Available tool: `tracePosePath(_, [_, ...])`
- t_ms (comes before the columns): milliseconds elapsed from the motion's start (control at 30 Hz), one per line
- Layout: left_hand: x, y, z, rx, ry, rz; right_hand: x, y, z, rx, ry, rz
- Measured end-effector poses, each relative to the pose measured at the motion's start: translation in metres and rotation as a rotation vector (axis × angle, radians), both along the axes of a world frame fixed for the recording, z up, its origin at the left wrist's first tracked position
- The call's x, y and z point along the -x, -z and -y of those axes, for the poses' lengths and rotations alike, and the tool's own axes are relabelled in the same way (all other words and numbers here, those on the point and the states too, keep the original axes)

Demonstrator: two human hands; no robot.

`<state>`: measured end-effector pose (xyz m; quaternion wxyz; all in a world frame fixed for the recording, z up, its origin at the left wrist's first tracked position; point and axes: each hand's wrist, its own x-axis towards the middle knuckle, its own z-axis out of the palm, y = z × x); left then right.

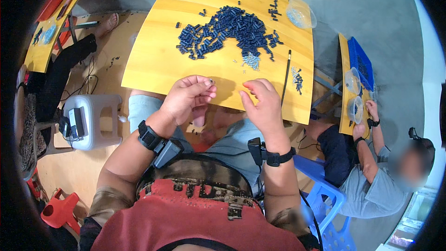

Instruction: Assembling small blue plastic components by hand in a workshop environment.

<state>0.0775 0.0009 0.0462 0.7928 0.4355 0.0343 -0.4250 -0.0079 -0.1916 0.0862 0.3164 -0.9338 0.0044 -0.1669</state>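
My left hand (186, 100) is closed in a pinch over the near edge of the yellow table (153, 65). Between its thumb and forefinger sits a small dark piece (211, 82), mostly hidden by the fingers. To its right, my right hand (264, 106) has thumb and fingers apart, with nothing seen between them. Beyond both hands lies a big heap of small black plastic pieces (227, 30). A little pile of silver screws (251, 62) touches the heap's near side. A thin black stick (286, 76) lies right of my right hand, beside a cluster of black pieces and screws (297, 82).
A clear round tub (299, 15) stands at the table's far right. On the right, a person (378, 176) works at another yellow table with clear tubs and a blue tray (360, 60). A grey-white stool (90, 121) stands left; a blue chair (325, 195) is at lower right.
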Motion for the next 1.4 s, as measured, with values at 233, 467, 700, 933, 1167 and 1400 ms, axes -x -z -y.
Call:
tracePosePath(233, [-0.013,0.005,0.022,0.010,0.031,0.078,0.007,0.016,0.041,-0.066,0.227,-0.065])
tracePosePath(467, [-0.020,0.017,0.030,0.077,0.037,0.058,-0.027,0.032,0.097,-0.040,0.428,0.000])
tracePosePath(700, [-0.019,0.026,0.027,0.074,0.068,0.118,-0.059,0.050,0.110,0.115,0.445,-0.007])
tracePosePath(933, [-0.022,0.025,0.025,0.106,0.116,0.089,-0.067,0.051,0.105,0.209,0.456,-0.060])
tracePosePath(1167, [-0.024,0.024,0.025,0.101,0.135,0.086,-0.065,0.048,0.103,0.241,0.469,-0.086])
tracePosePath(1400, [-0.023,0.027,0.021,0.131,0.139,0.098,-0.041,0.031,0.070,-0.109,0.412,-0.071])
